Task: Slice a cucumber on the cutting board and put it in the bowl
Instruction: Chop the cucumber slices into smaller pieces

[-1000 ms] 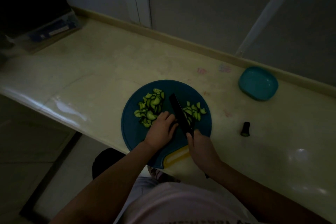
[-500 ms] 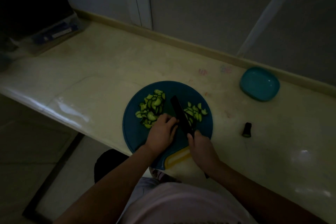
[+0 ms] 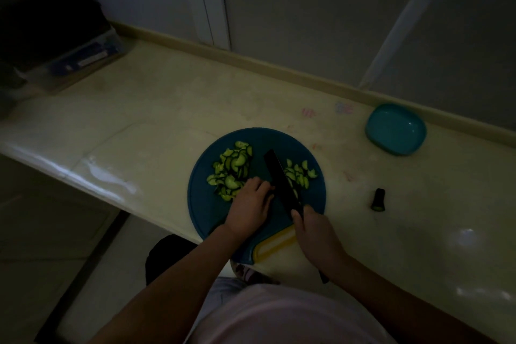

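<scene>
1. I am watching the person's left hand [image 3: 250,207] resting on the round blue plastic cutting board [image 3: 205,215]. Its fingers are bent, with the knuckles close beside the blade. Whatever is lying under them is hidden, so I cannot tell whether they are pinning a last piece.
2. The right hand [image 3: 315,234] is clenching the handle of the black-bladed kitchen knife [image 3: 280,180]. The blade is running diagonally from the board's near-right edge toward its far-left.
3. The pale green cucumber slices [image 3: 231,172] are lying in two heaps on the board. The larger heap is touching the left fingertips and the smaller is just right of the blade.
4. The shallow teal plastic bowl [image 3: 396,128] is sitting by the pale counter's [image 3: 139,109] far edge, well apart from the board toward the right end. A dark cucumber end [image 3: 378,199] is standing between the board and that end.
5. I am judging the slicing as nearly finished and the transfer as not yet begun.
6. The bowl is lying on the knife hand's side, so the right hand is nearer it, though occupied. The left hand would be reaching across the blade to get there.
</scene>
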### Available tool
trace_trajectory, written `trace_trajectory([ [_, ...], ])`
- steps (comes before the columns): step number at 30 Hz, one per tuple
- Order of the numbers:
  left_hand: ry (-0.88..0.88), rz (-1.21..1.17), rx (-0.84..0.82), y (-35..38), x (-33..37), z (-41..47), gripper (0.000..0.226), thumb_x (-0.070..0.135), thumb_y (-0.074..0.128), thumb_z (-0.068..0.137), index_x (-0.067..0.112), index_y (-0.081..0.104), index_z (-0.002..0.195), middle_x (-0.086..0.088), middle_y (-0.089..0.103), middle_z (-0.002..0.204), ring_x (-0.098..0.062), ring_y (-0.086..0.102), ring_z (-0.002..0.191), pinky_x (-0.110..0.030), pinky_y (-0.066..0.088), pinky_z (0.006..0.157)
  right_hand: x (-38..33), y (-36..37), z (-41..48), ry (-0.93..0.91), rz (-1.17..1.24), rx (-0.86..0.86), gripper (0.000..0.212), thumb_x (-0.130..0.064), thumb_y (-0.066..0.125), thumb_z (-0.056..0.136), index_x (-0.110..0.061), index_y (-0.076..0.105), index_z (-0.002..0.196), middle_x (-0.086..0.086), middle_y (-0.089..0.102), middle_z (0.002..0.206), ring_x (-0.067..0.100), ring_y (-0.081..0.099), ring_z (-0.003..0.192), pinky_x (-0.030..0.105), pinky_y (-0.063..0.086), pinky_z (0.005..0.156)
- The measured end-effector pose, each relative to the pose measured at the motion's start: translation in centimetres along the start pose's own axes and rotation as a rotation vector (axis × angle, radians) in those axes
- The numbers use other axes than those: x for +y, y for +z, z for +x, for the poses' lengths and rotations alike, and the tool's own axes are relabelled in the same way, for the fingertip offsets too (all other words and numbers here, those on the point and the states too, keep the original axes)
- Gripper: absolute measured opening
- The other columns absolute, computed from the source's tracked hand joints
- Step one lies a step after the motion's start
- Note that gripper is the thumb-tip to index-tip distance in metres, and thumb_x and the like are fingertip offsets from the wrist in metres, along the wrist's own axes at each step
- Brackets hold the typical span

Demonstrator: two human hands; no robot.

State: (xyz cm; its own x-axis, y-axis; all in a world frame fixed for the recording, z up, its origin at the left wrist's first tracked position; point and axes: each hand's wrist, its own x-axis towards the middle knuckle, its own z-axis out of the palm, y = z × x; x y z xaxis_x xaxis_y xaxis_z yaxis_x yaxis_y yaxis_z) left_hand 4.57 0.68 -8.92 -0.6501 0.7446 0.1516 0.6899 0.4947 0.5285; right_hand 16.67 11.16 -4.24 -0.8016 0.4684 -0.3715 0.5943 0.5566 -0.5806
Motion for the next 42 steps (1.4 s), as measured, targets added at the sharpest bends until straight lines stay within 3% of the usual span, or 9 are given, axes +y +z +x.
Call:
trace_trajectory([
  [6, 0.028, 0.002, -0.016, -0.1, -0.3, 0.1, 0.005, 0.006, 0.062, 0.083, 0.003, 0.059, 0.085, -0.013, 0.052, 0.079, -0.027, 0.051, 0.071, -0.025, 0.030, 0.062, 0.2, 0.3, -0.1, 0.006, -0.027, -0.006, 0.026, -0.029, 0.033, 0.100, -0.012, 0.041, 0.081, -0.008, 0.036, 0.061, 0.007, 0.039, 0.055, 0.027, 0.028, 0.055],
  [11, 0.031, -0.012, -0.026, -0.2, -0.3, 0.2, 0.006, 0.004, 0.064, 0.082, 0.003, 0.058, 0.084, -0.013, 0.053, 0.078, -0.027, 0.051, 0.070, -0.024, 0.030, 0.062, 0.0, 0.5, 0.0, 0.009, -0.061, -0.011, 0.026, -0.028, 0.033, 0.100, -0.016, 0.037, 0.077, -0.009, 0.034, 0.061, 0.005, 0.034, 0.053, 0.024, 0.024, 0.046],
  [15, 0.026, -0.022, -0.019, -0.1, -0.4, 0.1, 0.006, 0.006, 0.063, 0.083, 0.003, 0.060, 0.087, -0.012, 0.054, 0.079, -0.025, 0.052, 0.071, -0.023, 0.032, 0.062, -0.1, 0.9, 0.5, 0.009, -0.064, -0.016, 0.025, -0.028, 0.032, 0.100, -0.012, 0.045, 0.086, -0.009, 0.033, 0.062, 0.009, 0.039, 0.056, 0.026, 0.030, 0.056],
  [19, 0.014, -0.043, -0.013, 0.0, -0.5, 0.0, 0.010, 0.011, 0.060, 0.084, 0.003, 0.061, 0.089, -0.011, 0.055, 0.080, -0.020, 0.050, 0.075, -0.021, 0.034, 0.064, -0.1, 1.6, 1.0, -0.012, -0.097, 0.014, 0.032, -0.028, 0.033, 0.100, -0.003, 0.052, 0.096, 0.008, 0.056, 0.075, 0.016, 0.046, 0.066, 0.026, 0.027, 0.050],
  [23, -0.022, -0.091, 0.009, -0.2, -0.4, -0.1, 0.010, 0.011, 0.062, 0.084, 0.003, 0.062, 0.089, -0.010, 0.055, 0.080, -0.015, 0.046, 0.077, -0.019, 0.033, 0.065, 0.2, 1.4, 1.0, 0.006, -0.066, 0.025, 0.032, -0.027, 0.034, 0.100, -0.001, 0.052, 0.095, 0.014, 0.059, 0.080, 0.017, 0.047, 0.066, 0.027, 0.030, 0.051],
  [28, -0.043, -0.102, -0.005, -0.3, -0.2, -0.1, 0.010, 0.011, 0.062, 0.085, 0.003, 0.062, 0.090, -0.011, 0.055, 0.081, -0.023, 0.054, 0.076, -0.019, 0.032, 0.064, 0.4, 0.9, 0.8, 0.017, -0.040, 0.004, 0.028, -0.028, 0.035, 0.099, -0.005, 0.050, 0.091, -0.003, 0.041, 0.065, 0.018, 0.049, 0.068, 0.027, 0.034, 0.058],
  [38, -0.048, -0.106, -0.007, -0.3, -0.4, 0.0, 0.008, 0.009, 0.064, 0.084, 0.003, 0.060, 0.088, -0.010, 0.053, 0.081, -0.024, 0.054, 0.074, -0.017, 0.029, 0.063, 0.0, 0.3, 0.0, -0.049, -0.013, 0.016, 0.023, -0.027, 0.035, 0.099, -0.013, 0.039, 0.082, -0.009, 0.034, 0.060, 0.016, 0.044, 0.063, 0.026, 0.030, 0.057],
  [42, -0.036, -0.101, -0.002, -0.3, -0.3, 0.0, 0.007, 0.009, 0.064, 0.084, 0.003, 0.060, 0.087, -0.010, 0.053, 0.081, -0.024, 0.054, 0.075, -0.015, 0.028, 0.064, 0.0, 0.4, 0.0, -0.048, -0.033, 0.015, 0.021, -0.027, 0.035, 0.100, -0.014, 0.038, 0.083, -0.010, 0.032, 0.060, 0.007, 0.037, 0.053, 0.022, 0.025, 0.046],
])
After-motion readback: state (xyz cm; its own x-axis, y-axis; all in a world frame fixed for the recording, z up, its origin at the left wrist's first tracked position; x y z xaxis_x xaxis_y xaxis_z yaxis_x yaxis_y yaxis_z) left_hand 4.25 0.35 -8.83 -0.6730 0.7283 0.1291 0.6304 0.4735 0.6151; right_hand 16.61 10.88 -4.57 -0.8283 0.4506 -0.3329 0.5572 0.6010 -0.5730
